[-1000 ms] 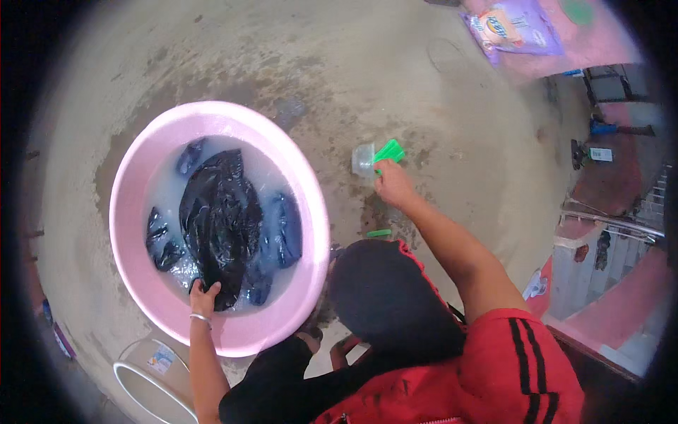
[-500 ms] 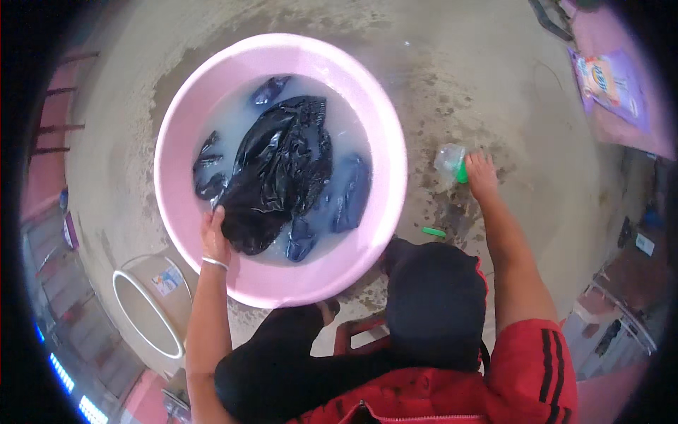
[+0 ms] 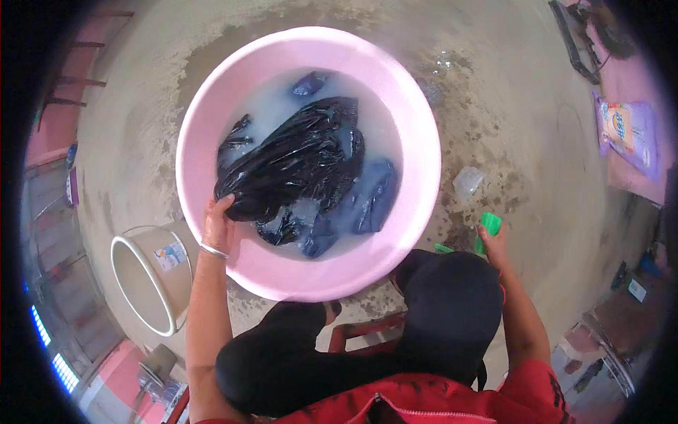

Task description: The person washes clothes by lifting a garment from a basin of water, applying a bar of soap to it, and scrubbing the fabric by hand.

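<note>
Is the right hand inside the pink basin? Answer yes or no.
No: the right hand holds a green brush outside the pink basin.

Left hand [image 3: 217, 225] curled gripping ahead; right hand [image 3: 493, 240] lowered, fingers closed.

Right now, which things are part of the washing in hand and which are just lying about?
In hand:
pink basin of cloudy water
dark wet clothes, gripped by the left hand
green brush, in the right hand

Lying about:
white bucket
purple packet
clear plastic cup
</note>
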`<action>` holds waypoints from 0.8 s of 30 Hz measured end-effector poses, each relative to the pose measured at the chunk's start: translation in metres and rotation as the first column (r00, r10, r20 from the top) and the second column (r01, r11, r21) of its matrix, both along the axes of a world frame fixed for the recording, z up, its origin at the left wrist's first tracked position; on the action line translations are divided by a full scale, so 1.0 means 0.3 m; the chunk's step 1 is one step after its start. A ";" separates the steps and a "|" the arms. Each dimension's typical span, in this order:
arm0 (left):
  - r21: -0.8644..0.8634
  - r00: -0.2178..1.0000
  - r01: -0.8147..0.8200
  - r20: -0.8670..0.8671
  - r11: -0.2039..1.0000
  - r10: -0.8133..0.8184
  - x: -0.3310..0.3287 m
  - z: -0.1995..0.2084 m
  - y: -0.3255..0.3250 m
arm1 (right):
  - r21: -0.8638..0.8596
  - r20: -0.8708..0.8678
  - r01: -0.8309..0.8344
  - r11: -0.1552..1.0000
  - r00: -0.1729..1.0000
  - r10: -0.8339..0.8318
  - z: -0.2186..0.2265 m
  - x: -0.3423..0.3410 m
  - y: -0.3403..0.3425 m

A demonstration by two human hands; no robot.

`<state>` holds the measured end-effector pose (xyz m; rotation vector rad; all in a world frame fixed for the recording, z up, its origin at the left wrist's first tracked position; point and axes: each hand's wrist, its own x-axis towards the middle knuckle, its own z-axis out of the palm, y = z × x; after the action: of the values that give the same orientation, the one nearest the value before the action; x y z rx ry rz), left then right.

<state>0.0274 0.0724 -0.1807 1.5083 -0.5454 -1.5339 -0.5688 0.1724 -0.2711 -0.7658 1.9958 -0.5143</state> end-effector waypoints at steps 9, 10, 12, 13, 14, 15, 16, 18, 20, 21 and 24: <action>-0.009 0.900 -0.387 -0.223 0.922 0.376 -0.172 0.166 0.075 | -0.451 0.104 -0.626 0.637 0.672 0.734 0.562 0.712 -0.649; -0.017 0.894 -0.399 -0.231 0.917 0.385 -0.148 0.137 0.104 | -0.403 0.307 -0.577 0.711 0.646 0.699 0.586 0.844 -0.683; -0.116 0.939 -0.344 -0.067 0.932 0.338 -0.095 0.051 0.181 | -0.448 0.348 -0.607 0.656 0.558 0.754 0.535 1.117 -0.687; -0.100 0.919 -0.387 -0.120 0.917 0.375 -0.122 0.050 0.194 | -0.507 0.242 -0.638 0.579 0.540 0.806 0.493 1.231 -0.656; -0.107 0.914 -0.397 -0.134 0.912 0.382 -0.125 0.062 0.208 | -0.562 0.136 -0.666 0.490 0.509 0.850 0.457 1.341 -0.600; -0.092 0.872 -0.484 -0.126 0.870 0.472 -0.123 0.076 0.220 | -0.575 0.126 -0.683 0.451 0.471 0.873 0.386 1.447 -0.523; -0.076 0.819 -0.572 -0.116 0.817 0.562 -0.115 0.093 0.228 | -0.587 0.117 -0.699 0.409 0.426 0.897 0.326 1.519 -0.463; 0.052 0.784 -0.566 -0.276 0.823 0.556 -0.062 0.170 0.262 | -0.344 0.002 -0.878 0.332 0.353 0.936 0.275 1.563 -0.401; 0.079 0.773 -0.559 -0.312 0.825 0.553 -0.051 0.278 0.246 | -0.120 -0.361 -0.993 0.019 0.062 0.931 0.200 1.495 -0.422; 0.060 0.778 -0.529 -0.363 0.846 0.512 -0.030 0.332 0.235 | 0.044 -0.430 -0.999 -0.012 -0.030 0.902 0.175 1.443 -0.462; -0.109 0.832 -0.530 -0.259 0.841 0.491 0.021 0.374 0.210 | -0.075 -0.667 -0.987 0.140 0.154 0.729 0.050 1.349 -0.578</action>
<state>0.0337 0.1353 -0.0684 1.1973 -0.1174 -1.1698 -0.1642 -0.0009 -0.2562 -2.4975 1.2745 -0.0280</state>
